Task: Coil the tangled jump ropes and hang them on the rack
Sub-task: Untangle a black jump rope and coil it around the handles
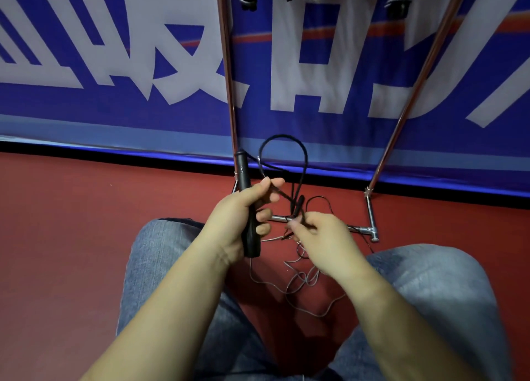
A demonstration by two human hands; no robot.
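Two hands: your left hand (241,217) grips the black handle (247,205); your right hand (321,237) pinches the black rope (282,139).
Advice: wind even loops, clear of the grey rope (301,283) on the floor (86,223).

1. matte black cylindrical jump rope handle (243,174), and its thin cord (282,139) is black too
2. thin grey wire rope (298,283), pale against the dark red rubbery floor (86,214)
3. big blue banner (114,99) with chunky white lettering plus one orange-red stripe
4. shiny chrome metal rack (370,217), reddish tint on the poles
5. faded blue denim jeans (436,289)
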